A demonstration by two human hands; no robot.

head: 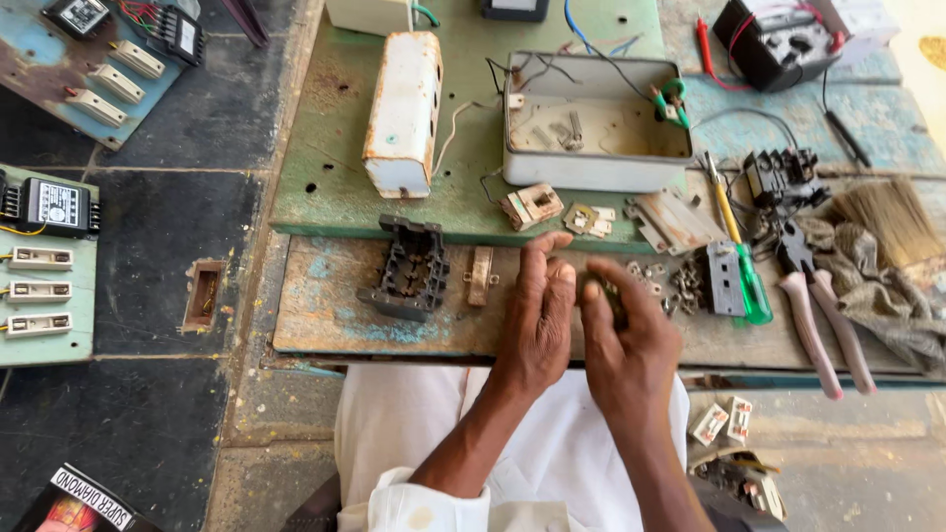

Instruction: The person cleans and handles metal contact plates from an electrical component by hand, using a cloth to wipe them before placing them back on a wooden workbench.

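Small dark part (603, 292), pinched between fingertips of right hand (631, 345), low on the wooden board (325, 305) just at its near edge; too small and hidden to tell its kind. Left hand (537, 320) just beside it at nine o'clock, fingers curled loosely with tips touching the part's left side; whether gripping or only steadying, cannot tell.

At nine o'clock from the hands, a small tan strip piece (480, 275), then a black slotted frame (407, 269). At three o'clock, scattered little metal terminals (680, 286), a grey switch block (724, 278), a yellow-and-green screwdriver (739, 246), pink-handled pliers (818, 315), a crumpled rag (877, 286). At twelve o'clock, on the green panel (325, 187), two beige switch pieces (532, 206), behind them an open grey metal box (591, 123) with wires. At eleven o'clock, a rusty white casing (404, 113). Far at two o'clock, a straw brush (892, 217) and a black meter with red leads (774, 39).
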